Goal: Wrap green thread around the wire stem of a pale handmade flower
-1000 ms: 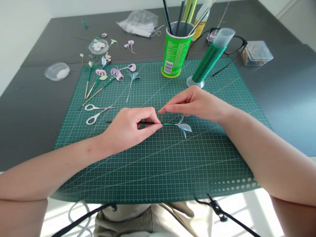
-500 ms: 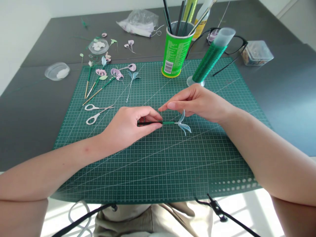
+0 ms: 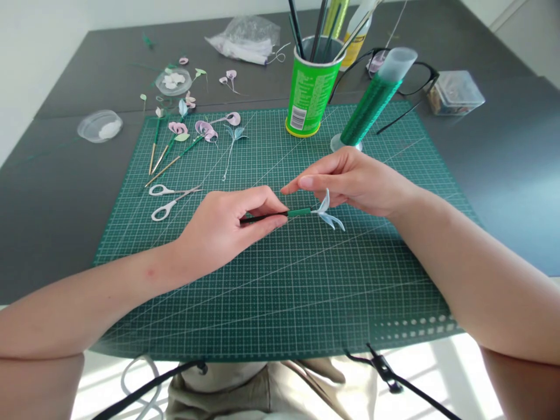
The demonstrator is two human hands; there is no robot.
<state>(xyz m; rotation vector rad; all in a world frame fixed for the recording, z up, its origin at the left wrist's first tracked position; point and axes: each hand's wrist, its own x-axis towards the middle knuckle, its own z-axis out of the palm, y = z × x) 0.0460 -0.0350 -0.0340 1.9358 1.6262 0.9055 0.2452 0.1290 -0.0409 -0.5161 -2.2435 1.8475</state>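
My left hand [image 3: 234,224] is closed, pinching a thin black stick [image 3: 258,219] between thumb and fingers. Green wrapping [image 3: 298,213] covers the stick's right end, just past my fingertips. From that end a short pale wire leads to a small light-blue leaf sprig [image 3: 327,213]. Close behind the sprig, my right hand [image 3: 350,182] has its thumb pressed to the curled index finger; whatever lies in that pinch is too fine to make out. A spool of green thread [image 3: 371,111] stands tilted beyond my right hand.
On the green cutting mat [image 3: 271,303] lie white-handled scissors [image 3: 164,201], several flower-topped sticks [image 3: 175,154] and another blue sprig [image 3: 236,134]. A green can [image 3: 312,87] holds sticks. Behind are glasses [image 3: 433,76], a clear box [image 3: 455,93] and a plastic bag [image 3: 249,38].
The stick's right end has tipped slightly upward and the blue sprig has turned and shifted a little to the right. My right hand keeps nearly the same place and pinch.
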